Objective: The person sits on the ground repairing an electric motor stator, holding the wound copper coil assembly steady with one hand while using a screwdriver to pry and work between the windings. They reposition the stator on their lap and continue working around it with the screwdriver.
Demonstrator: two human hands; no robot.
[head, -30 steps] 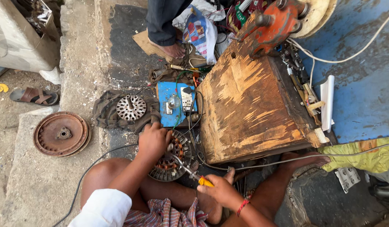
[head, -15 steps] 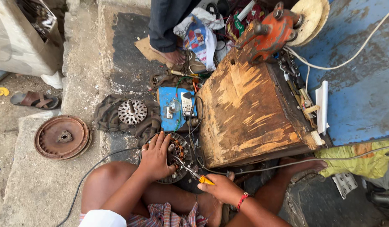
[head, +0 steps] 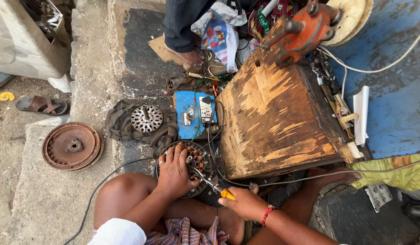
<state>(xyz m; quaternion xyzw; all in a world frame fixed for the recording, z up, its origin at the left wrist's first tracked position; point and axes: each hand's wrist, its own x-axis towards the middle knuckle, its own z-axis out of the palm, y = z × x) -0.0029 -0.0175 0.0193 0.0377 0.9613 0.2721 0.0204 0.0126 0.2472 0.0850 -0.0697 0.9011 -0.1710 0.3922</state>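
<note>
Looking down from the head camera: the left hand (head: 173, 171) is pressed flat and clamped over a round fan stator (head: 194, 164), a ring of coppery windings in dark metal, sitting on the ground between the person's knees, right beside a battered wooden box (head: 278, 120) with splintered, peeling veneer. The right hand (head: 244, 203) is closed around a yellow-handled screwdriver (head: 212, 184), tip poking into the windings. Nearby there's a ribbed silver rotor (head: 147, 118) on a grey rag (head: 118, 126), a rusty round cover (head: 72, 145), and a blue test board (head: 194, 114).
</note>
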